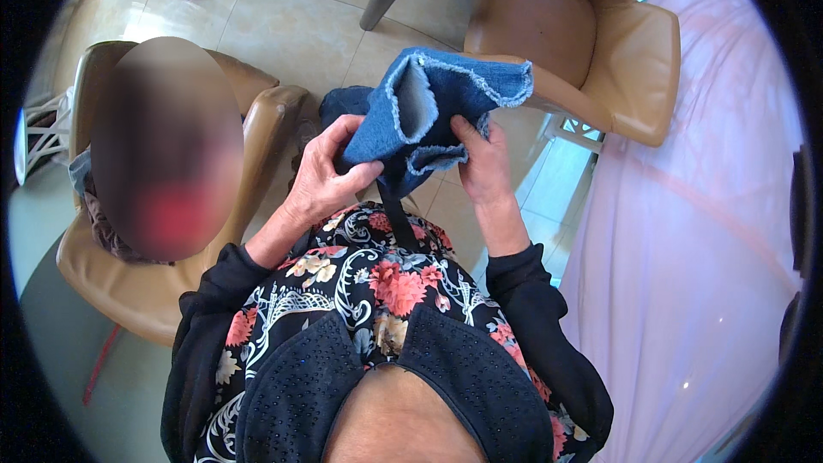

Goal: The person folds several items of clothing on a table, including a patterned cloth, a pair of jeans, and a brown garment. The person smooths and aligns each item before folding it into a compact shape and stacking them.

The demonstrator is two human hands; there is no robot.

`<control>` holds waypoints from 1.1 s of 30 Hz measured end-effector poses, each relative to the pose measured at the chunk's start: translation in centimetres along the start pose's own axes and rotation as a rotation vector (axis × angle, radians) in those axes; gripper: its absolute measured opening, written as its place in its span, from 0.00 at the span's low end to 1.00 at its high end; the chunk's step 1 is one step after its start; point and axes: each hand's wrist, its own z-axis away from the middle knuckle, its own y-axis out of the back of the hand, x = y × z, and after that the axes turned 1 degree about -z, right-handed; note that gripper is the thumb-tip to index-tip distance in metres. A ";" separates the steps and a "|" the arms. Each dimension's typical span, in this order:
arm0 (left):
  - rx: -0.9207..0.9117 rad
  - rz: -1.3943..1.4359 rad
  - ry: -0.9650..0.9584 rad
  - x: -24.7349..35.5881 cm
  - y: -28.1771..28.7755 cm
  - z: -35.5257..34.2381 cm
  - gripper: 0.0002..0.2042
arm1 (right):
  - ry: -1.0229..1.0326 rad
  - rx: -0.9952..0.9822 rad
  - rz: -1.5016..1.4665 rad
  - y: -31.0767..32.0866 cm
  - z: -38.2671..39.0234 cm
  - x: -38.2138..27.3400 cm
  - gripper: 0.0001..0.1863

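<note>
A blue denim garment [446, 86] with frayed, whitish raw edges is bunched up in front of my body. Its lighter inner side shows through an opening at the left, but its full shape is hidden in the folds. My left hand [330, 173] grips the cloth from the left, thumb on the near side. On the right, my right hand [487, 161] pinches another part of it, thumb on top and fingers behind. Darker denim hangs below and behind the left hand.
Tan leather armchairs stand at the left [111, 283] and far right [634, 69]. Cloth lies on the left chair, partly covered by a blurred oval. Sheer pink fabric [677, 291] spreads along the right. Dark furniture legs [377, 0] rise from the tiled floor [291, 26].
</note>
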 end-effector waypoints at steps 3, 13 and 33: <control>-0.144 0.330 0.069 -0.1 0.7 -0.2 0.38 | 0.067 -0.009 0.264 0.2 0.4 -0.1 0.09; -0.135 -0.012 0.316 5.7 3.0 -2.2 0.22 | 0.264 -0.221 0.781 -2.2 2.0 -0.9 0.08; -0.190 0.537 0.493 0.0 4.5 4.1 0.17 | -0.188 -0.200 0.236 -0.1 2.1 1.9 0.09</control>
